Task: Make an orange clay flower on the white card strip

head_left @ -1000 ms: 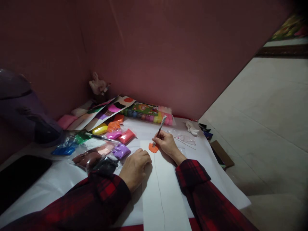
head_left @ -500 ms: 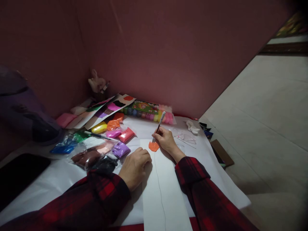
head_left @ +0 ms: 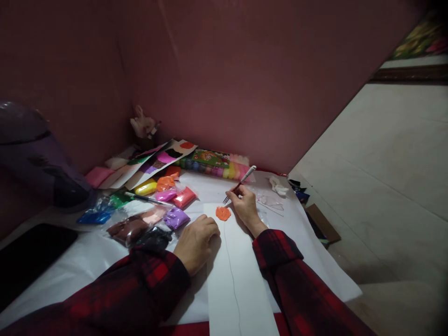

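Note:
Between the fingers of my right hand [head_left: 245, 207] is a small fork [head_left: 248, 174], its tines just above the orange clay patch [head_left: 223, 213] and apart from it. That rough, round patch lies at the top of a long white paper strip [head_left: 245, 280] with a thin wavy line running down it. My left hand [head_left: 199, 241] rests at the strip's left edge with its fingers curled inward; whether they hold anything is hidden.
Clay packets, including a purple one [head_left: 176, 218] and a red one [head_left: 184, 197], lie to the left. Behind are colour-sample sheets [head_left: 159, 164] and a clay pack [head_left: 213, 161]. A dark phone-like slab [head_left: 35, 256] sits far left; crumpled white material [head_left: 278, 186] lies right.
My right hand has lifted the fork off the orange clay and tilted its handle to the right. My left hand has stayed in place. The view has shifted slightly.

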Demonstrator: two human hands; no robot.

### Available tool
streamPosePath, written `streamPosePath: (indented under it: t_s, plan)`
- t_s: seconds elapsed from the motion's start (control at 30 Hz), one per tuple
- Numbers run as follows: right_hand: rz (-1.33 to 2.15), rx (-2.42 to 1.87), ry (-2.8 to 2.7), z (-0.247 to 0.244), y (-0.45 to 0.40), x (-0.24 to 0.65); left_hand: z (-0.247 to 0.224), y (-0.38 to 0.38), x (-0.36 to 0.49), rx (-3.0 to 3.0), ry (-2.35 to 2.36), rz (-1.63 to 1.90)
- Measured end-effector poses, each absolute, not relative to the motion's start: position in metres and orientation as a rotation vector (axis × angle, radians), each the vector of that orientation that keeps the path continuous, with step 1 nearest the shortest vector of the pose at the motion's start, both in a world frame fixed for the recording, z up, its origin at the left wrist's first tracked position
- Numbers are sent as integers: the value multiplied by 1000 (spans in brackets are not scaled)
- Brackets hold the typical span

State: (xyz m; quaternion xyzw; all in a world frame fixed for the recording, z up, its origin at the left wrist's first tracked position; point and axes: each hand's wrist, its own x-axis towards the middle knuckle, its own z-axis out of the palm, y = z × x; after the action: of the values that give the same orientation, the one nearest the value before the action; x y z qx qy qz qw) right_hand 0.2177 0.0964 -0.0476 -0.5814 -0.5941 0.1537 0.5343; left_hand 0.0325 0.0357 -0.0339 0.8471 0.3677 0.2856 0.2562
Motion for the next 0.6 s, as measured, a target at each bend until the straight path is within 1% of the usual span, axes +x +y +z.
streamPosePath:
  t_s: [0.23,0.6]
  plan:
    - [465,-1336,-1554,-42,79,209,-33,36,33,2312,997,735]
    - [494,-1345,-1652,-44,81,207,-32,36,32,2320,1004,712]
